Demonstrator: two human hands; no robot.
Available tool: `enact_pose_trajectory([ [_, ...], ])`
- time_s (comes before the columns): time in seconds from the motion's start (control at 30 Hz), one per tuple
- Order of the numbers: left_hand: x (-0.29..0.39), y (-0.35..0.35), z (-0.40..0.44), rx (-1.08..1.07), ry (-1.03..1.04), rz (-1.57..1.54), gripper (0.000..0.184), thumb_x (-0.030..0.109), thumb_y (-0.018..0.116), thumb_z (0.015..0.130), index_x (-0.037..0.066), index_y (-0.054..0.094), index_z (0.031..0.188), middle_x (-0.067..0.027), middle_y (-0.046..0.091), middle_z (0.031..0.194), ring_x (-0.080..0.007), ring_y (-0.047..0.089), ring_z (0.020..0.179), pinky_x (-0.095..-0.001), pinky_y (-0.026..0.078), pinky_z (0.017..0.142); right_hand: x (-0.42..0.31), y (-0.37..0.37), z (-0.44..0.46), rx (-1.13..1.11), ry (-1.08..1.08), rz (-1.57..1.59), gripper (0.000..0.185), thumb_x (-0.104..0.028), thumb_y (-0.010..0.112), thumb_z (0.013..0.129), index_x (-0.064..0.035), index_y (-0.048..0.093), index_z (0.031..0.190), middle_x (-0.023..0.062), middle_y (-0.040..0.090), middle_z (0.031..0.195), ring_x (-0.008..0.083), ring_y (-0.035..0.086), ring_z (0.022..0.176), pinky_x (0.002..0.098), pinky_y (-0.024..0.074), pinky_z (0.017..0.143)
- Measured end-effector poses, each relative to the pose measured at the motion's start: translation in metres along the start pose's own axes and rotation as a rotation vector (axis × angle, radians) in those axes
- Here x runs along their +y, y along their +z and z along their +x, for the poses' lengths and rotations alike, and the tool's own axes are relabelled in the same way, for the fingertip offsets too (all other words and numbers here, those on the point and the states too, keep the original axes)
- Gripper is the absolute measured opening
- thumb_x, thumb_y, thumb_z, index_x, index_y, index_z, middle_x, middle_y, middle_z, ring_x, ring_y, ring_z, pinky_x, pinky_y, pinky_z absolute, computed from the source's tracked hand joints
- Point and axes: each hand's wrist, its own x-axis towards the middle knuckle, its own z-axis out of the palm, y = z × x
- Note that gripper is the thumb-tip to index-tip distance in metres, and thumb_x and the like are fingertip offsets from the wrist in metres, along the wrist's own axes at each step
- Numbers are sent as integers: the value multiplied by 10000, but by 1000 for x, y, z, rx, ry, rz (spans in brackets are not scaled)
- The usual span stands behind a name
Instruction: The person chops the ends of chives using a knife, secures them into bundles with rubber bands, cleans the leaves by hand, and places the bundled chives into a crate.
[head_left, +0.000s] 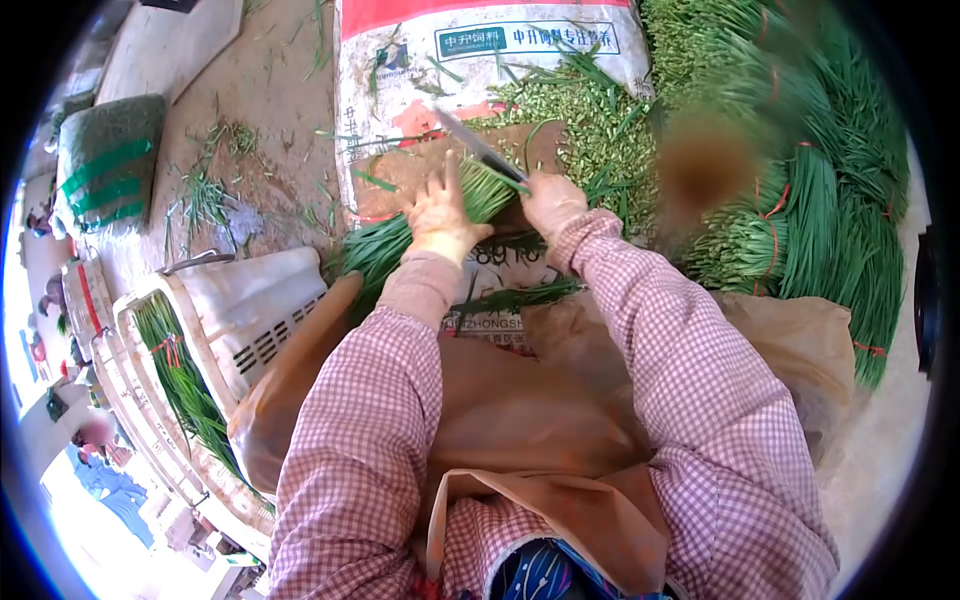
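Note:
My left hand point(441, 215) lies spread over a bunch of green stalks point(385, 245), its fingers apart and pointing away from me. The pale cut ends point(487, 188) of the bunch show between my two hands. My right hand point(552, 203) is closed round a knife point(472, 142), whose blade slants up and to the left, just beyond the cut ends. Beneath the bunch is a brown board point(400, 168) on a printed white sack point(400, 100). Chopped green bits point(605, 150) are heaped on the sack to the right of the blade.
Tied bundles of green stalks point(815, 210) are piled at the right. To the left stands a white plastic basket point(250, 325), with another bundle point(175, 365) beside it. A green-striped sack point(108, 165) lies farther left. People appear at the far left edge.

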Motion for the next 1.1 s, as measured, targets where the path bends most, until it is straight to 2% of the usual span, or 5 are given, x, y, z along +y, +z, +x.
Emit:
enact_pose_trajectory([
  [0.2,-12,-11,-2,-264,-179,-110,1274,454,889,552,129,151,1538,-150,549,1332,-326,539,1228,-502,368,1057,101,-33,-18,272,306,161,432,-349,584,888,-15,577,1162,217,680,995,397,662,930,475,523,844],
  [0.33,-16,-26,4,-218,-229,-232,1195,424,900,559,111,232,1499,-152,586,1288,-307,557,1210,-439,413,1036,81,-91,-52,167,318,-205,857,-326,689,819,-21,251,1490,271,491,1325,369,515,1221,439,448,1002],
  [0.57,26,-165,-44,275,-109,-1281,874,153,923,567,-31,433,1267,-143,647,1144,-243,637,1047,-323,494,940,-68,-116,-110,202,-523,489,1094,-357,843,718,-15,176,1515,222,456,1417,317,421,1337,365,340,1103],
  [0.77,1,-219,-121,59,216,-1448,1089,447,831,681,11,250,1492,-198,550,1311,-267,540,1208,-363,417,1002,-79,-157,-166,119,-601,982,876,-120,845,668,-11,387,1407,83,669,1104,230,640,1020,333,494,927],
  [1.1,-45,-237,-256,-98,614,-1858,1056,601,749,729,10,294,1477,-162,457,1425,-261,449,1307,-380,378,1063,-99,-153,-215,-950,-588,1276,814,-190,725,595,55,487,1334,141,658,1148,243,649,987,308,500,907],
])
